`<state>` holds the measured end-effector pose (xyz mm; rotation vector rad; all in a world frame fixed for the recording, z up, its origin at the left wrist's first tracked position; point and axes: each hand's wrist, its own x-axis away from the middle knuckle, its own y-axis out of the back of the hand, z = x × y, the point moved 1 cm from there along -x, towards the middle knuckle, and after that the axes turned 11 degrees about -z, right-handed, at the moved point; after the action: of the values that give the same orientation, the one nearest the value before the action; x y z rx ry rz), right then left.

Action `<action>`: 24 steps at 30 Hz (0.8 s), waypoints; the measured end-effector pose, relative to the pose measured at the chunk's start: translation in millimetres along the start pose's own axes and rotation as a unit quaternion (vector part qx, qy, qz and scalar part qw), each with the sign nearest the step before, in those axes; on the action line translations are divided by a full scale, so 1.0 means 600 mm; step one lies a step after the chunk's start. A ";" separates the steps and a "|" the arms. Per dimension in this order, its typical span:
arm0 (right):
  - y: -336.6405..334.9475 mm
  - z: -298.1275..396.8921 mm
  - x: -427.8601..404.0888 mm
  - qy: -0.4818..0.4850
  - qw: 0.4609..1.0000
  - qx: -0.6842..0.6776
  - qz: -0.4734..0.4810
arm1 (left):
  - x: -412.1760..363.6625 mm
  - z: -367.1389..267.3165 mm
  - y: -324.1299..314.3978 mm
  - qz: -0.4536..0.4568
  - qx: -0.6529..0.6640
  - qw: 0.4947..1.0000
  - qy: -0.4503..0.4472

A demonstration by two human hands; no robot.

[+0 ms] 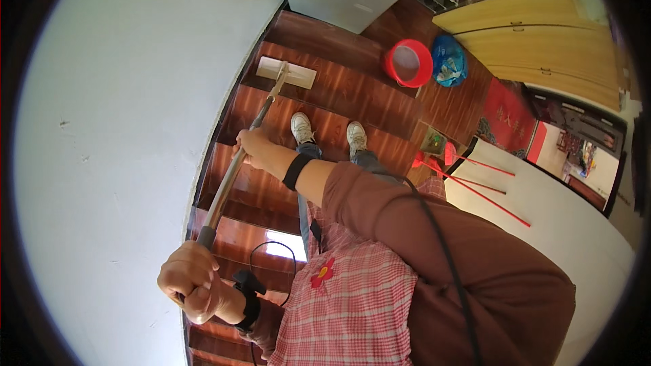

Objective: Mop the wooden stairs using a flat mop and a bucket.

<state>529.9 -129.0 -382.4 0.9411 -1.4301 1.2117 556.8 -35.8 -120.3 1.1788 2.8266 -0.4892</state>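
My left hand point(189, 282) is wrapped around the grey grip at the end of a metal mop pole point(231, 175). Farther along the pole, my right hand point(254, 148) closes on its middle. The flat, white rectangular mop head point(301, 77) lies on a reddish-brown wooden stair tread point(351, 84), close to the wall. Both my feet, in white shoes point(302, 128), stand on the stairs just nearer than the mop head. A black strap circles each wrist.
A white wall point(117, 137) runs along the left of the stairs. Ahead to the right stand a red bucket point(421, 63) of cloudy water and a blue plastic bag point(449, 61). Beyond are wooden cabinets point(534, 46), a red mat point(508, 112), a dustpan point(433, 141) and red poles point(488, 198).
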 end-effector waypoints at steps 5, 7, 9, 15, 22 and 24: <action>0.012 -0.007 -0.016 -0.014 1.000 0.020 0.016 | 0.018 0.011 0.022 -0.003 0.024 1.000 0.003; 0.016 -0.014 -0.011 -0.008 1.000 -0.018 0.010 | 0.027 0.014 0.030 -0.015 0.029 0.999 -0.008; 0.026 -0.017 -0.010 -0.021 0.997 -0.059 0.046 | 0.038 0.011 0.023 -0.017 0.032 0.999 -0.007; 0.057 -0.016 0.012 -0.015 0.998 0.046 0.050 | 0.083 -0.018 -0.011 -0.055 -0.058 0.997 -0.006; 0.044 -0.021 0.031 -0.054 0.978 0.200 0.024 | 0.088 -0.034 -0.049 -0.205 -0.105 0.973 -0.021; 0.036 -0.004 0.018 -0.047 0.973 0.227 0.014 | 0.084 -0.022 -0.054 -0.181 -0.102 0.978 -0.018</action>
<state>507.3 -122.0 -376.0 1.3046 -1.2636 1.5708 499.4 -18.7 -106.5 0.6160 2.9779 -0.2178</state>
